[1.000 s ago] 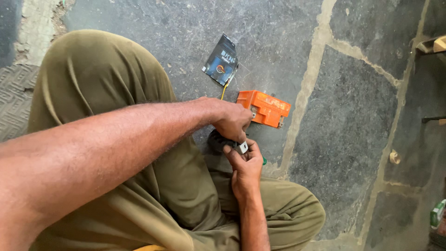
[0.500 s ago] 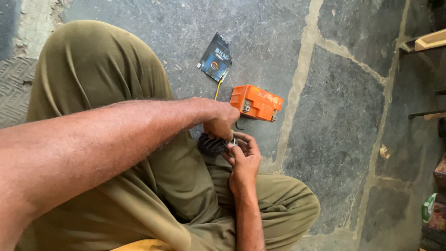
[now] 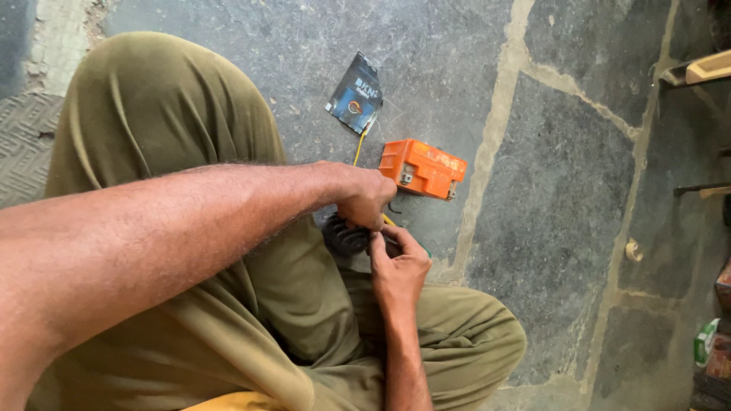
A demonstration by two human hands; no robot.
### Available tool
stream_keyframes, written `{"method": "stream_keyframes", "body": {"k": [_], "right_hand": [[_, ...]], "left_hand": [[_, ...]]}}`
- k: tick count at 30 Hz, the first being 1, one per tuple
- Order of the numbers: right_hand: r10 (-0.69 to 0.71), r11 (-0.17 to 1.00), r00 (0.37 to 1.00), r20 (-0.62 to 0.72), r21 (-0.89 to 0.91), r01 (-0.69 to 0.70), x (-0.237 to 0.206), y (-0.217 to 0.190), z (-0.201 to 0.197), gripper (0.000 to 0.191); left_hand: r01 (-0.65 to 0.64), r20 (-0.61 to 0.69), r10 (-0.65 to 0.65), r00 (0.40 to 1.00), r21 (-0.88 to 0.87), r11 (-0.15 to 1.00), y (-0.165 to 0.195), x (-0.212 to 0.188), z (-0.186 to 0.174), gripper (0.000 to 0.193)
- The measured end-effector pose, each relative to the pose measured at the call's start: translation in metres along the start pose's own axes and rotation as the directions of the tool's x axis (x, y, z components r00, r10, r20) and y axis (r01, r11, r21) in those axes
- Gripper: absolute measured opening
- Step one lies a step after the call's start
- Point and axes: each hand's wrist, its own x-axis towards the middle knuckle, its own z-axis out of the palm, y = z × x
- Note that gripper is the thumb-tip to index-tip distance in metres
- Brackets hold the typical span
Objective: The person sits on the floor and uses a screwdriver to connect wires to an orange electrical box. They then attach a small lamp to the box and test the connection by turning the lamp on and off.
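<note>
Both hands meet low over the person's folded legs, closed together on 1 small black ribbed part point(image 3: 344, 236). The left hand point(image 3: 364, 196) comes down on it from above, fingers curled shut over its upper edge; the right hand point(image 3: 397, 266) pinches it from below and the right. The part sits between them, mostly hidden. Just beyond, on the stone floor point(image 3: 548, 190), lies an orange battery point(image 3: 423, 167), a yellow wire point(image 3: 359, 144) and a dark packet point(image 3: 355, 94).

Right hand point(image 3: 397, 268) now curled tighter against the black finned part point(image 3: 344, 236), fingers folded under left hand point(image 3: 365, 199).
</note>
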Motion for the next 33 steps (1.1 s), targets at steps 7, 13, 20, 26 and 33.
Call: {"method": "stream_keyframes", "body": {"k": [7, 13, 20, 26, 33], "right_hand": [[-0.358, 0.901, 0.934, -0.011, -0.266, 0.342, 0.003, -0.009, 0.0, 0.013], [-0.36, 0.831, 0.933, 0.009, -0.453, 0.325, 0.004, -0.013, 0.006, 0.014], [-0.106, 0.993, 0.992, -0.076, -0.058, 0.101, 0.014, 0.004, -0.002, 0.012], [0.032, 0.96, 0.999, -0.006, 0.28, -0.029, 0.022, 0.023, -0.005, 0.011], [0.078, 0.904, 0.997, 0.014, 0.422, -0.076, 0.02, 0.025, -0.01, 0.013]], "left_hand": [[-0.079, -0.049, 0.081, 0.996, 0.045, 0.996, -0.003, 0.015, 0.007, 0.043], [-0.049, -0.037, 0.051, 0.998, 0.037, 0.998, -0.003, 0.018, 0.008, 0.041], [-0.069, -0.085, 0.063, 0.994, -0.065, 0.996, -0.001, 0.015, -0.005, 0.047], [0.036, -0.143, -0.045, 0.989, -0.06, 0.998, -0.01, 0.023, -0.009, 0.039], [-0.047, -0.153, 0.017, 0.988, -0.192, 0.98, -0.017, 0.029, -0.004, 0.041]]}}
